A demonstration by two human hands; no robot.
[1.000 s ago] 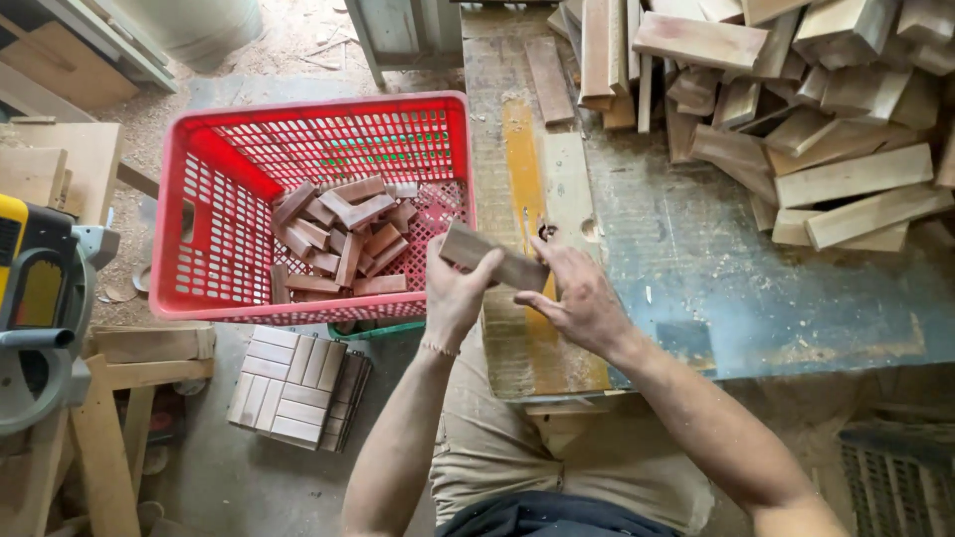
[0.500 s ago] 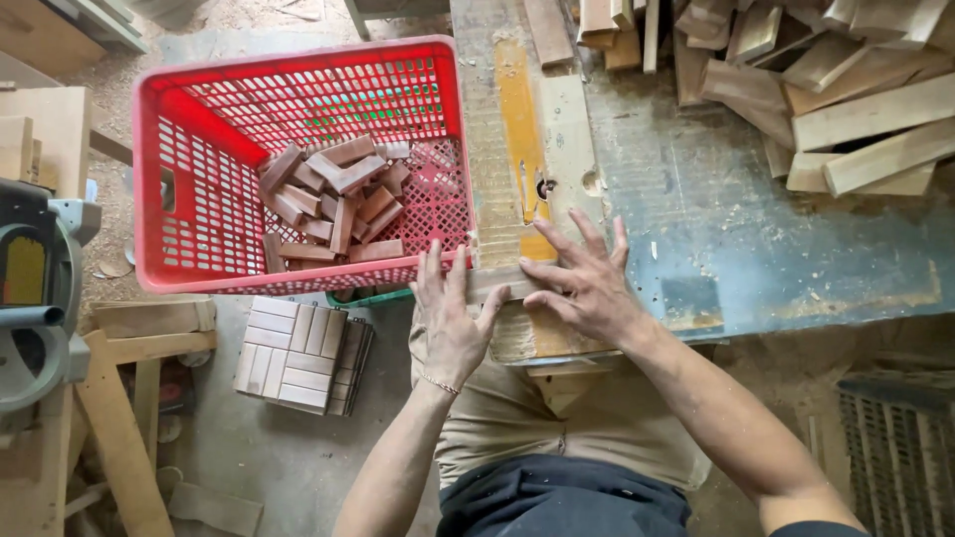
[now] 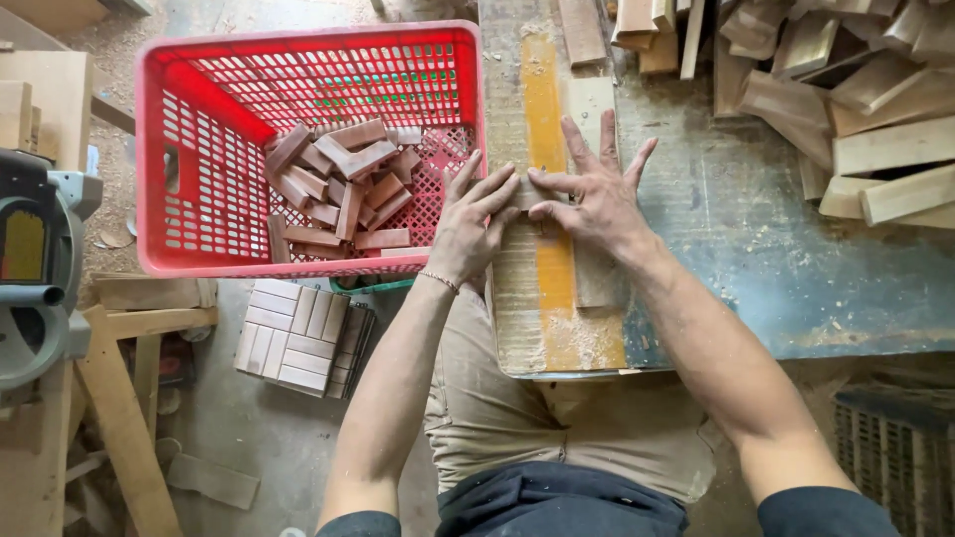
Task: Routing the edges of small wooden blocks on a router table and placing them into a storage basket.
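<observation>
My left hand (image 3: pixel 468 227) and my right hand (image 3: pixel 595 204) lie flat, fingers spread, on a small wooden block (image 3: pixel 524 193) and press it down against a worn board with a yellow strip (image 3: pixel 543 109) on the workbench (image 3: pixel 756 264). The fingertips of both hands meet over the block, which is mostly hidden under them. Just left of my left hand stands a red plastic crate (image 3: pixel 298 42) holding several short reddish-brown wooden blocks (image 3: pixel 338 194).
A pile of pale wood offcuts (image 3: pixel 875 129) covers the bench's far right. A grey saw machine (image 3: pixel 35 268) stands at the left edge. On the floor below the crate lies a panel of joined wooden blocks (image 3: pixel 293 336), with wooden beams (image 3: pixel 119 418) beside it.
A second ago both hands held the block up near the crate's corner. They have since set it down on the board and now press it flat, fingers spread.
</observation>
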